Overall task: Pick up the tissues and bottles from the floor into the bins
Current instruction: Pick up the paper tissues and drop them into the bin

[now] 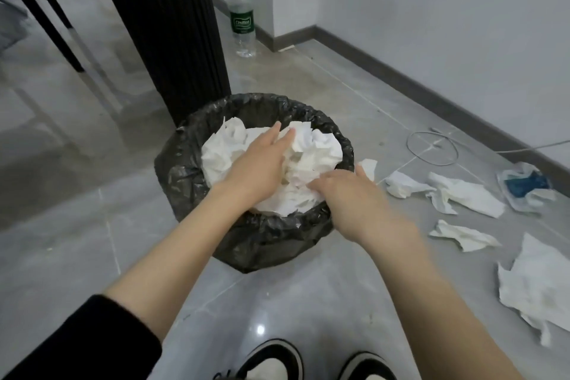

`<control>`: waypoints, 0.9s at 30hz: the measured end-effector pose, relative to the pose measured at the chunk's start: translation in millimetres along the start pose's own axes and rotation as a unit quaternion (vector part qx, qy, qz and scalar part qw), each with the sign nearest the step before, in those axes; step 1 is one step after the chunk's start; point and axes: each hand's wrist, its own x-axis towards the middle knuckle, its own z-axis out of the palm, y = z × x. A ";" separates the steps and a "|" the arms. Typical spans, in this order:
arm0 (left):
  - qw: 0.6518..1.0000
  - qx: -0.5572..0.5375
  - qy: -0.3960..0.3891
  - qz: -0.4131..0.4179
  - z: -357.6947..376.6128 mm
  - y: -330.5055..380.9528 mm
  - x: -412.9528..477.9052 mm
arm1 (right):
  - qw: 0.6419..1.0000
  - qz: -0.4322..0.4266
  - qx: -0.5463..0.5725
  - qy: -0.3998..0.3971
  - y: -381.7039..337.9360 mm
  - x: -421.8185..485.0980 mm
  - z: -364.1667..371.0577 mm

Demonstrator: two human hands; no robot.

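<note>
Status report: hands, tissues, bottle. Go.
Left hand, right hand open, pressing tissues in bin. More tissues on floor right of it. Bottle upright by pillar. Nothing blocking.

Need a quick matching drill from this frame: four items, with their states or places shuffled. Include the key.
Column A
1. bin
2. bottle
3. left hand
4. loose tissues

Column B
a. standing upright near the wall
b. black-lined, stuffed with white paper
c. scattered on the floor, right of the bin
d. fingers straight, pressing on the paper inside the bin

Pairs: 1-b, 2-a, 3-d, 4-c
</note>
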 end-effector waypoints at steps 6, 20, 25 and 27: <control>0.992 0.117 -0.040 -0.038 -5.4 -20.0 -12.1 | 0.990 -0.033 0.122 0.068 -26.6 25.0 -11.4; 0.917 0.169 -0.322 -0.166 16.0 -76.0 -9.7 | 0.952 0.025 -0.060 -0.298 -58.7 101.5 30.4; 0.896 0.227 -0.347 -0.157 21.8 -74.2 -2.3 | 0.947 0.022 -0.063 -0.315 -61.0 108.0 37.9; 0.894 0.233 -0.348 -0.159 23.7 -74.0 -0.9 | 0.948 0.016 -0.073 -0.309 -58.8 111.4 41.9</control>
